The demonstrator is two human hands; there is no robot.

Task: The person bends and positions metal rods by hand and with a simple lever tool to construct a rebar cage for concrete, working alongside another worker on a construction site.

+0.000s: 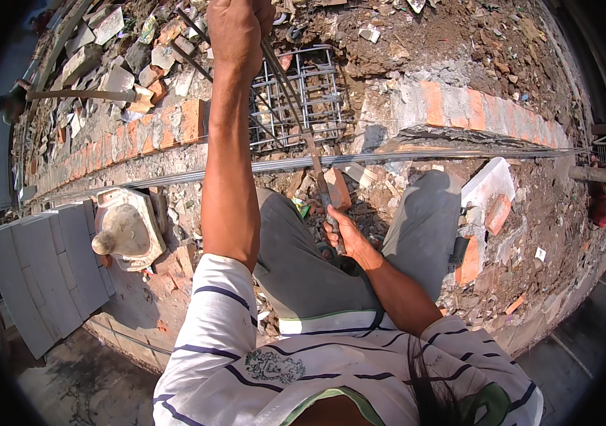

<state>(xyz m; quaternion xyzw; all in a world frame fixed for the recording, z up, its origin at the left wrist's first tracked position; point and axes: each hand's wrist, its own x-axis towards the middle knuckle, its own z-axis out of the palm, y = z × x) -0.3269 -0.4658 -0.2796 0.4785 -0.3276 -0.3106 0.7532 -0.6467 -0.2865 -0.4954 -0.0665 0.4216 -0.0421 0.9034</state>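
My left arm reaches far forward, and my left hand is closed in a fist at the top edge among dark steel rods. What sits inside that fist is hidden. Between my knees, my right hand wraps round the lower end of a rusty metal bar tool. The tool slants up and away, its far end by the dark rods. Beyond it lies a rebar cage of crossed steel bars, set in a hole in the ground. My left forearm covers part of the cage's left side.
Long thin steel bars run across in front of me. Low brick walls flank the cage on the left and right. Left are grey blocks and a dirty white basin. A long-handled tool lies on rubble.
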